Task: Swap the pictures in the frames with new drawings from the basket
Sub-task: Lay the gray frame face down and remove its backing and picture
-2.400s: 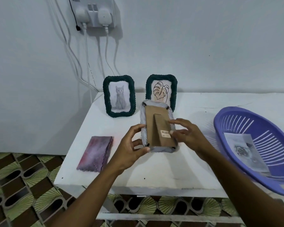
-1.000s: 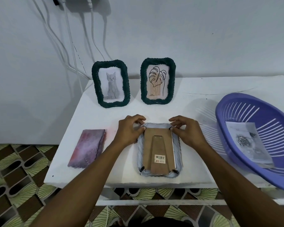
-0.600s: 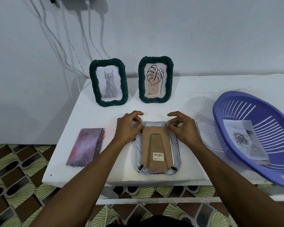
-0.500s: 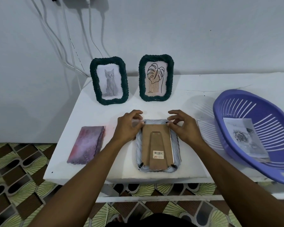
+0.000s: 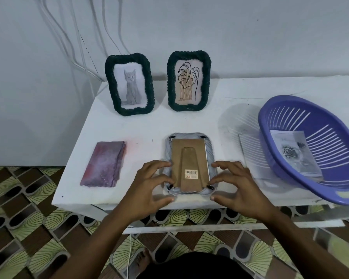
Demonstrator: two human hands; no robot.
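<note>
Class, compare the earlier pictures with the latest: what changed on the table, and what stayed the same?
The pale frame, first held up, now lies face down. Both the left hand and right hand moved from its far corners to its near corners. The two green frames, cloth and basket stayed put.

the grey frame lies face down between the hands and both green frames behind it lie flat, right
No: the head view shows the cat frame and the leaf frame standing upright. The grey frame does lie face down between the left hand and the right hand.
</note>
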